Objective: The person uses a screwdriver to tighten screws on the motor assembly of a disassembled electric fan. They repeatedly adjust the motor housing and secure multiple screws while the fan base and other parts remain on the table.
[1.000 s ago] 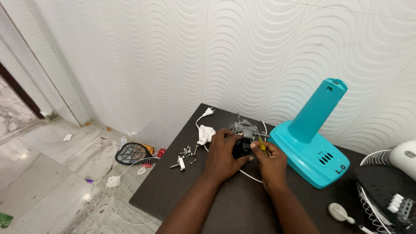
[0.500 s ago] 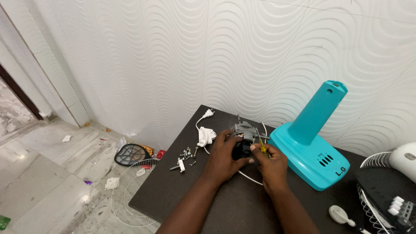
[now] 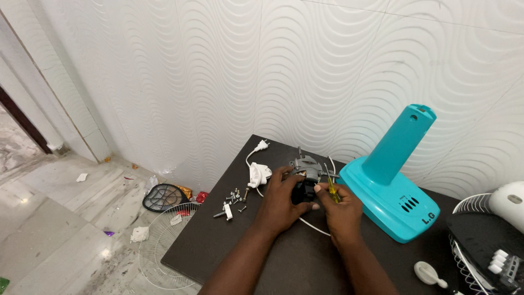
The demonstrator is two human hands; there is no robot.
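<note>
Little has moved since a second ago. The turquoise plastic fan base stands aside. The left hand stays clamped around the small grey metal motor to steady it; the right hand pinches a yellow-handled screwdriver.

One small dark printed label sits on the teal fan base — low, right front edge.

Plenty of open dark table at 7 o'clock of the hands. Loose screws scattered at 9, white cord and plug at 10. Blocked at 3 by the turquoise fan base, wall right behind at 12.
</note>
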